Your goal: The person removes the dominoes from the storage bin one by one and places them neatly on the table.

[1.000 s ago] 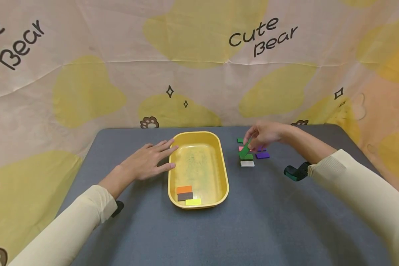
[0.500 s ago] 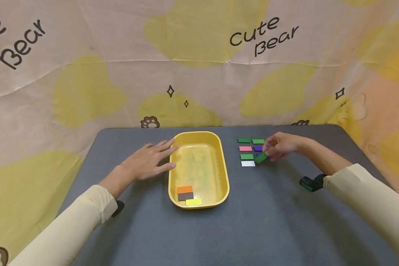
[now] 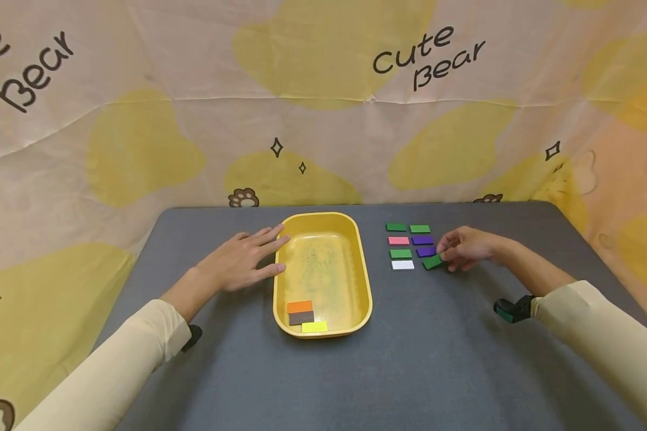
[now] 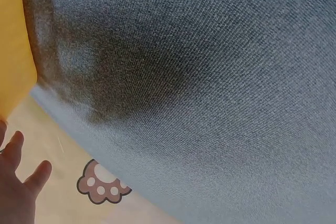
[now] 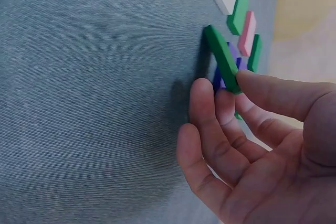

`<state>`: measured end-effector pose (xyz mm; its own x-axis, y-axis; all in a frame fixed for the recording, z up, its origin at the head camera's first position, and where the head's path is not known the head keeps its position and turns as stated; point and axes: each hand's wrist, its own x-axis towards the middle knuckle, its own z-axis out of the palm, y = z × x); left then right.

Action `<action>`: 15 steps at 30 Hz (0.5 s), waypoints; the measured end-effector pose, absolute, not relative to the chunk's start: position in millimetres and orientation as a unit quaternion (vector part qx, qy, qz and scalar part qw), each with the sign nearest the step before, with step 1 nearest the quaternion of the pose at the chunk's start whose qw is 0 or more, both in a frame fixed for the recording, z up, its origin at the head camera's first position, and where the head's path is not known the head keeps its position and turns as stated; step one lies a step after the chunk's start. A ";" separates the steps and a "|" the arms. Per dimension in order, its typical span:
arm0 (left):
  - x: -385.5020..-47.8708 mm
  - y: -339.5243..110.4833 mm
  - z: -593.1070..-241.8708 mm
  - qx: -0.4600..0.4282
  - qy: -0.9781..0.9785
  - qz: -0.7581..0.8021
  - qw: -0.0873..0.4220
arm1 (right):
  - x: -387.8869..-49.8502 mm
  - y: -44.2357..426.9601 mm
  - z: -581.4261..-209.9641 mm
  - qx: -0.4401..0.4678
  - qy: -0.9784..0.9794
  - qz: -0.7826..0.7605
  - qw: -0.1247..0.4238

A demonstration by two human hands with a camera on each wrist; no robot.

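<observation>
My right hand [image 3: 468, 246] pinches a green block [image 3: 433, 261] between thumb and fingers, tilted, at the near end of the right column of blocks. In the right wrist view, the thumb presses one end of this green block [image 5: 223, 59]. Just beyond it lie a purple block [image 3: 426, 252] and a second purple block [image 3: 423, 240]. To its left is a white block [image 3: 402, 265]. My left hand [image 3: 242, 260] has its fingers spread at the left rim of the yellow tray [image 3: 364, 272]; in the left wrist view only part of the left hand [image 4: 18, 184] shows.
Behind the white block are a green block [image 3: 401, 254], a pink block [image 3: 398, 240] and a dark green block [image 3: 396, 227]. A lighter green block [image 3: 420, 228] tops the right column. The tray holds orange [image 3: 299, 307], dark brown [image 3: 301, 318] and yellow [image 3: 314, 327] blocks.
My right hand has carried the green block rightward and down from above the left column to the near end of the right column. My left hand stays at the tray.
</observation>
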<state>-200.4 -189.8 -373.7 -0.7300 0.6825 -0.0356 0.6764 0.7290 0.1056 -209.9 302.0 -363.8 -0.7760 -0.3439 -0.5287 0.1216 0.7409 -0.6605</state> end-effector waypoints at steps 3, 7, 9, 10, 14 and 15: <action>-200.3 -189.1 -373.2 0.363 0.930 0.043 0.039 | -208.7 301.4 -365.9 -0.056 0.873 -0.357 0.327; -199.3 -188.6 -372.1 0.360 0.931 0.044 0.043 | -208.3 300.0 -367.2 -0.050 0.874 -0.358 0.324; -199.1 -188.5 -371.9 0.360 0.931 0.045 0.041 | -208.6 300.6 -367.9 -0.052 0.876 -0.356 0.322; -198.8 -188.5 -371.7 0.360 0.931 0.045 0.042 | -208.8 300.9 -368.4 -0.052 0.876 -0.355 0.321; -198.7 -188.7 -371.8 0.361 0.931 0.045 0.041 | -208.6 300.5 -369.3 -0.051 0.879 -0.351 0.317; -198.7 -188.9 -372.0 0.362 0.930 0.045 0.041 | -208.3 299.8 -369.0 -0.050 0.880 -0.350 0.316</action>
